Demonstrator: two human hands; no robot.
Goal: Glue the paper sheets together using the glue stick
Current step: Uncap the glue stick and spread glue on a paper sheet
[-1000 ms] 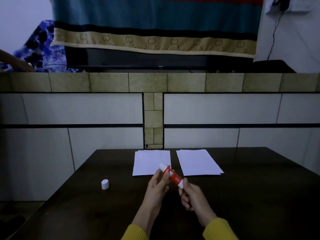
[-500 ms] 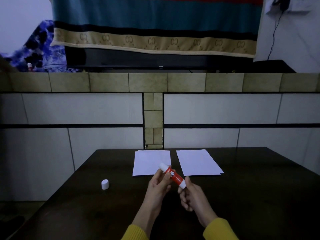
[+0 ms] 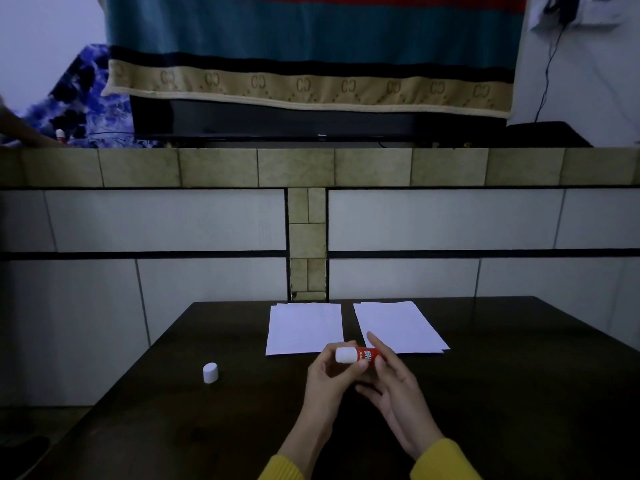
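Dark table point(image 3: 519, 393), dim light: left hand point(image 3: 332, 379) pinches the uncapped glue stick point(image 3: 358, 355), right hand point(image 3: 398, 386) spread open beside it, sheets point(image 3: 304, 327) just beyond the grip; suggest gluing along an edge, cap point(image 3: 210, 373) off left.

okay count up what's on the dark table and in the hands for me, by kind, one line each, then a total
Paper stacks: 2, left stack and right stack, side by side, apart
Glue stick: 1, held in the left hand, with the right hand beside it
Loose white cap: 1, standing on the table
Total: 4
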